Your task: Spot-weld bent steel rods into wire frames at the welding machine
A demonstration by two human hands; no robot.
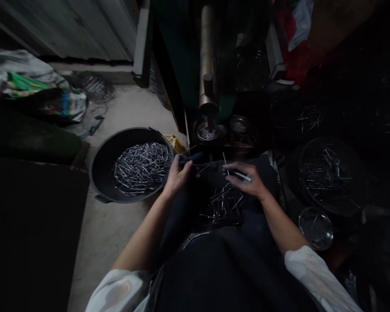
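My left hand (178,173) is closed beside the rim of a black tub (100,173), and thin metal rods (203,169) stick out from its fingers. My right hand (247,178) pinches a thin metal rod (225,159) that points up. A pale straight stick (242,176) lies across the fingers of that hand; its kind is unclear in the dim light. Below both hands, a loose heap of shiny metal rods (225,201) rests on the dark cloth over my lap (188,208). Many similar rods (144,167) fill the tub.
Ahead stands a machine with a metal cylinder (208,65) above a small cup of metal bits (208,132). On the right are a dark basin of rods (325,169) and a clear round dish (316,228). A yellow basket (175,143) sits behind the tub; sacks (45,93) lie at left.
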